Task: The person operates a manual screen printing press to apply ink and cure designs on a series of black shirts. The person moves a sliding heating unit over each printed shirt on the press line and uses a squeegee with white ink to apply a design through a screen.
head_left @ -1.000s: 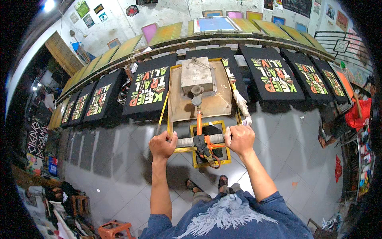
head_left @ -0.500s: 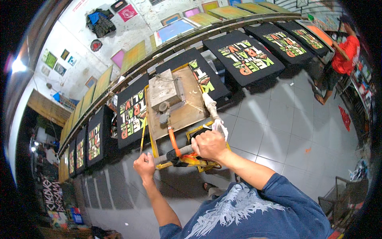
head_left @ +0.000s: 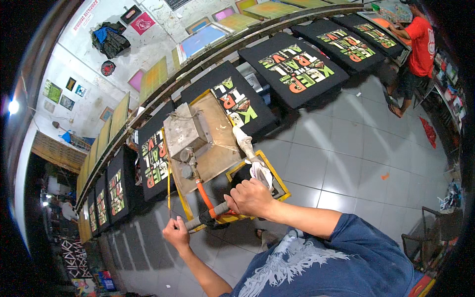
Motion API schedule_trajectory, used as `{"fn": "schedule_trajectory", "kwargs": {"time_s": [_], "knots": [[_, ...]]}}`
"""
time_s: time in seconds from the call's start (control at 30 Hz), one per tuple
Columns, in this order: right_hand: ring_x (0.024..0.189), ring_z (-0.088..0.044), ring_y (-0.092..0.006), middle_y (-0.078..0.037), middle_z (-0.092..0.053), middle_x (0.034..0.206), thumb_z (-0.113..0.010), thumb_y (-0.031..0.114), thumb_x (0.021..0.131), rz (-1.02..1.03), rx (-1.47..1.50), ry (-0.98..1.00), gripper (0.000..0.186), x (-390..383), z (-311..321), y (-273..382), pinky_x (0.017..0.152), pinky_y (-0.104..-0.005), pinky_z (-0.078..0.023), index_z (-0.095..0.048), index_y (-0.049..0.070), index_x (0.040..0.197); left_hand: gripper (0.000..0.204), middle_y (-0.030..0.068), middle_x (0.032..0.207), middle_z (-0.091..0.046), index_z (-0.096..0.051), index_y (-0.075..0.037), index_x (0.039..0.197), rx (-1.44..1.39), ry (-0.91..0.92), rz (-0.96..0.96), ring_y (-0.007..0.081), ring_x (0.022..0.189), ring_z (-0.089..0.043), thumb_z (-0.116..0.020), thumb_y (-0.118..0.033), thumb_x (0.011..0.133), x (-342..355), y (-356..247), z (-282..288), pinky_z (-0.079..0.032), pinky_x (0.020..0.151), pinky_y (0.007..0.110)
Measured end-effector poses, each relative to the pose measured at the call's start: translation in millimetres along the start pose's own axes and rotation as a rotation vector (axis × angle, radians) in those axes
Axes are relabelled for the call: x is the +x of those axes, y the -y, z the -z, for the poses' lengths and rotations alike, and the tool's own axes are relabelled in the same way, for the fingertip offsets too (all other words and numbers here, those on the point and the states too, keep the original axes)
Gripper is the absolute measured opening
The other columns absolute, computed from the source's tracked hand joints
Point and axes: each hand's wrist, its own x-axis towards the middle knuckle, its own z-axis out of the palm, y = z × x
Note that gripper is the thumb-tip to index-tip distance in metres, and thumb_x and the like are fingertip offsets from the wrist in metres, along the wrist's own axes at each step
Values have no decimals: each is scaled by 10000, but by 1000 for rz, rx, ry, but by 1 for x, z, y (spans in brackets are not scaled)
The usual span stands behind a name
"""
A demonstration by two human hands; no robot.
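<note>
My left hand and my right hand are closed around opposite ends of a grey wrapped handle bar. The bar belongs to a wheeled-looking press unit with a yellow frame, a flat tan plate and a boxy grey metal block on top. An orange hose runs from a metal fitting down to the bar. Whitish cloth is wrapped and hanging at the unit's right side, above my right hand. The unit's plate sits over the edge of a black printed shirt.
A row of black printed shirts on boards runs along a long rail, with screens leaning behind. A co-worker in a red top stands at the far right end. Tiled floor lies alongside; a chair is at right.
The view has turned, so the row now slants up to the right and the unit with both gripping hands appears lower and angled. The co-worker shows higher in the picture.
</note>
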Motion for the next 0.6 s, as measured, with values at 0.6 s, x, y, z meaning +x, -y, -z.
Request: {"fn": "schedule_trajectory", "kwargs": {"time_s": [0.6], "knots": [[577, -512, -173, -3, -456, 606, -756, 329, 819, 28, -63, 16, 364, 7, 8, 0, 554, -330, -391, -529, 149, 598, 400, 137, 539, -454, -455, -49, 589, 24, -163, -131, 349, 525, -446, -653, -200, 902, -7, 8, -9, -323, 517, 472]]}}
